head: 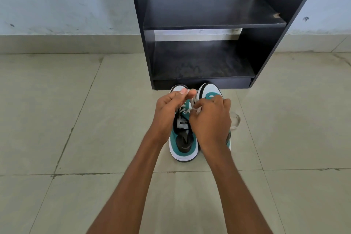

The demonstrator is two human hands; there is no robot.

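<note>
Two teal, white and black sneakers stand side by side on the tiled floor, toes toward a black shelf. The left sneaker (182,144) shows its black tongue and open heel. The right sneaker (209,90) is mostly hidden under my right hand. My left hand (170,112) pinches a pale lace (192,100) between thumb and forefinger above the left sneaker. My right hand (210,119) has curled fingers gripping the other part of the lace at the knot between the two shoes.
A black open shelf unit (205,23) stands against the pale wall just beyond the shoes, its two boards bare. A loop of lace (235,119) lies on the floor right of the shoes. Beige tiles (76,119) spread all around.
</note>
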